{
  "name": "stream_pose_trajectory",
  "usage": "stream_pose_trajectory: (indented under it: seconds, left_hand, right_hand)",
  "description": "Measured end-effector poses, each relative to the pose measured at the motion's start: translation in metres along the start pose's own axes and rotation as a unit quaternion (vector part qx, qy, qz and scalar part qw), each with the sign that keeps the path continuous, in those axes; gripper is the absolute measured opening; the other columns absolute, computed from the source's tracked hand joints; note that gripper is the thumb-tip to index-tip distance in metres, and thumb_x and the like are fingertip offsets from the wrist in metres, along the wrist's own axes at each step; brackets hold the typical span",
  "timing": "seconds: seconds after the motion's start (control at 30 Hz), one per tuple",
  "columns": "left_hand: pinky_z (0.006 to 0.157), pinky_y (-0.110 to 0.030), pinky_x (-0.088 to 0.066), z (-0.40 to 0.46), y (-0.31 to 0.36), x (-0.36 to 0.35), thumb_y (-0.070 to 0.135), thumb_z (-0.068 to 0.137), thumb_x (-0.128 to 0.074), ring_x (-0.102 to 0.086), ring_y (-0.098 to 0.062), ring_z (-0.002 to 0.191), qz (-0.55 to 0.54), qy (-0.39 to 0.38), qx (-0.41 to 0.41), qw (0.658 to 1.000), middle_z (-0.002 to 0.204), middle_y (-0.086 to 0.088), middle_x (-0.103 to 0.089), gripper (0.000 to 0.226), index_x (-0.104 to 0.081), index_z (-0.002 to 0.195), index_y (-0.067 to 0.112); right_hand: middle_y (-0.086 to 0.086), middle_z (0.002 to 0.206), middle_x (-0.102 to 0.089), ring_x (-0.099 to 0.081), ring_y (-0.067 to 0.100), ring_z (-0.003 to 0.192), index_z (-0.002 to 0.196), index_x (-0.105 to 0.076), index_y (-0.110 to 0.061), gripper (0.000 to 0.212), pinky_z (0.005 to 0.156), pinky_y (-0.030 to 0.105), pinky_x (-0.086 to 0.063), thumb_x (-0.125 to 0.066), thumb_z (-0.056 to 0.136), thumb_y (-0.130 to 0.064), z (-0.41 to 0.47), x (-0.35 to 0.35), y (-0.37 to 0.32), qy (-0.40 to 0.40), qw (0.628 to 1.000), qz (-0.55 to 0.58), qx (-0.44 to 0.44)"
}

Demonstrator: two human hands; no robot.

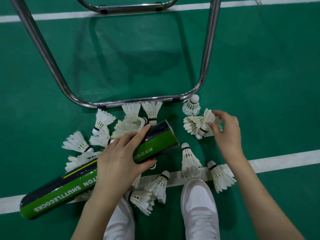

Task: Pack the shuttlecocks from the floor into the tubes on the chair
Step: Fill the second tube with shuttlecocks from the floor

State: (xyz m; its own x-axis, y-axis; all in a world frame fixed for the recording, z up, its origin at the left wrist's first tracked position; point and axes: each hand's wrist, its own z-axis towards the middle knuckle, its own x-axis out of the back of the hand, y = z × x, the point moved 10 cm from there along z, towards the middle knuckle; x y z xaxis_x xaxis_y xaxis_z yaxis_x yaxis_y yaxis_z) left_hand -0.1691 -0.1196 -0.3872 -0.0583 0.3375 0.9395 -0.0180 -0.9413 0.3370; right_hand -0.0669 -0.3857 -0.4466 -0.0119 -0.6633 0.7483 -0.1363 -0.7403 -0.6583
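The green court floor (259, 66) with its white lines carries everything here, and the bent chrome tube frame of the chair (207, 49) rises over it; the seat itself is out of view. Packing looks barely begun, as I judge it: more than a dozen white feathered shuttlecocks (189, 157) lie scattered between the chair's front bar and the person's white shoes (199, 203), and whether any already sit inside the tube cannot be seen.

The long black-and-green cardboard shuttlecock tube (69, 186) lies slanted low over the floor, its open mouth up-right toward the loose pile. The left hand (121, 158) wraps it near that mouth, fingers and thumb curled around the barrel. The right hand (226, 134) pinches a small nested bunch of shuttlecocks (197, 124) by the feathers, fingertips closed on it, just right of the tube's mouth.
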Motion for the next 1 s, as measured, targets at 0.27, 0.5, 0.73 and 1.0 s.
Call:
stream_pose_trajectory:
  seconds: [0.27,0.5,0.73,1.0]
  left_hand:
    - [0.062,-0.032,-0.051,0.001,-0.001,-0.001,0.054,0.061,-0.076,-0.063,-0.018,0.088,-0.003,-0.006,0.005,1.0,0.107,0.007,-0.063,0.086,-0.042,0.138,0.034]
    - [0.061,-0.031,-0.05,0.001,0.0,-0.001,0.052,0.059,-0.077,-0.064,-0.02,0.087,0.007,0.002,0.002,1.0,0.105,0.005,-0.064,0.086,-0.045,0.137,0.032]
    - [0.061,-0.032,-0.05,0.001,-0.002,0.001,0.051,0.059,-0.078,-0.064,-0.02,0.087,0.006,0.005,0.004,1.0,0.106,0.006,-0.064,0.086,-0.045,0.137,0.032]
    - [0.062,-0.033,-0.05,0.001,-0.004,0.0,0.049,0.057,-0.079,-0.063,-0.02,0.088,0.0,0.009,0.008,1.0,0.106,0.005,-0.063,0.088,-0.045,0.136,0.032]
  right_hand:
    - [-0.011,0.081,-0.056,-0.054,0.007,0.082,0.092,-0.062,-0.025,0.011,0.074,0.012,-0.039,-0.065,0.085,-0.017,-0.013,0.011,-0.009,0.006,0.994,0.109,-0.029]
    - [-0.001,0.08,-0.06,-0.056,0.009,0.077,0.09,-0.064,-0.025,0.016,0.074,0.02,-0.048,-0.066,0.084,-0.011,-0.036,0.018,-0.055,0.003,0.947,0.321,-0.019]
    - [-0.017,0.074,-0.063,-0.059,0.003,0.077,0.089,-0.062,-0.029,0.02,0.077,0.019,-0.048,-0.066,0.083,-0.01,-0.059,-0.004,-0.089,-0.052,0.929,0.366,-0.009]
    - [-0.017,0.083,-0.066,-0.061,0.003,0.085,0.091,-0.062,-0.025,0.014,0.078,0.015,-0.046,-0.061,0.087,-0.011,-0.081,-0.032,-0.099,-0.119,0.912,0.391,-0.004]
